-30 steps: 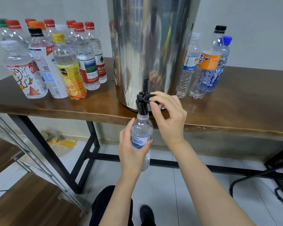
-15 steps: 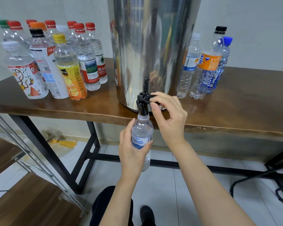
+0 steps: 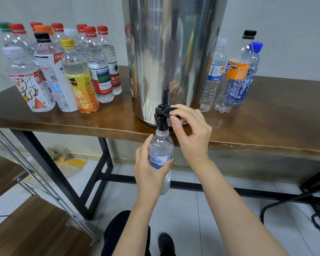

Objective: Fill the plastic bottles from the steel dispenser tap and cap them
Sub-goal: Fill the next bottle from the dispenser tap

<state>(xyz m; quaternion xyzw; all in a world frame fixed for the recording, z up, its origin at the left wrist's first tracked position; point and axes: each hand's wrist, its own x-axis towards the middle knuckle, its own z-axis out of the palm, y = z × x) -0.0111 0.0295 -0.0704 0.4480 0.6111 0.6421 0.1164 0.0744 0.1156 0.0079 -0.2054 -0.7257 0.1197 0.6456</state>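
The person's left hand [image 3: 149, 175] grips a small clear plastic bottle [image 3: 161, 147] around its blue-and-white label, fingers and thumb curled round the body. The bottle is upright and uncapped, held below the table edge with its open neck right under the black tap [image 3: 161, 120] of the steel dispenser [image 3: 174, 52]. How full the bottle is cannot be told. The right hand [image 3: 193, 134] is at the tap, its thumb and forefinger pinching the black tap lever [image 3: 168, 110], which sticks out to the right, while the other fingers are loosely bent beneath.

The dispenser stands at the front edge of a dark wooden table [image 3: 275, 117] on a black metal frame. To its left is a tight cluster of capped bottles [image 3: 67, 71], all upright, with red, orange, green, black, yellow and white caps; most look filled with clear liquid. To its right, near the wall, are three more capped bottles [image 3: 233, 76], one with a white cap, one with a black cap and orange label, one with a blue cap.

Below lie a pale tiled floor [image 3: 183, 209], a crumpled yellow wrapper [image 3: 72, 161] by the wall, and the person's dark shoe [image 3: 165, 241]
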